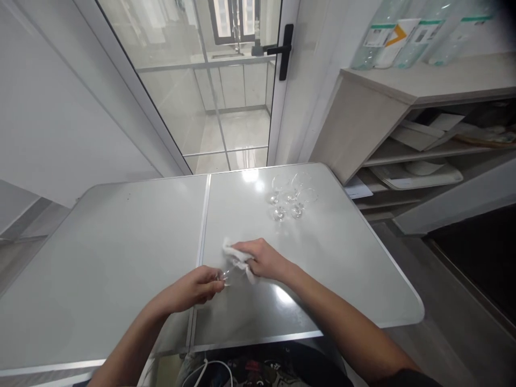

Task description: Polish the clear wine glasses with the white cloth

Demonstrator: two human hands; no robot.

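My left hand (201, 287) is closed on one end of a small clear glass (227, 277) above the table, left of centre. Pinched in my right hand (264, 259) is a white cloth (237, 255), which lies against the other end of that glass and partly hides it. Farther back on the right half of the table, several clear glasses (297, 209) stand close together; their outlines are faint against the pale surface.
The pale folding table (133, 236) has a metal seam down its middle. Behind it is a glass door with a black handle (286, 52). At the right stands a wooden shelf (363, 115) with clear bottles on top and trays inside.
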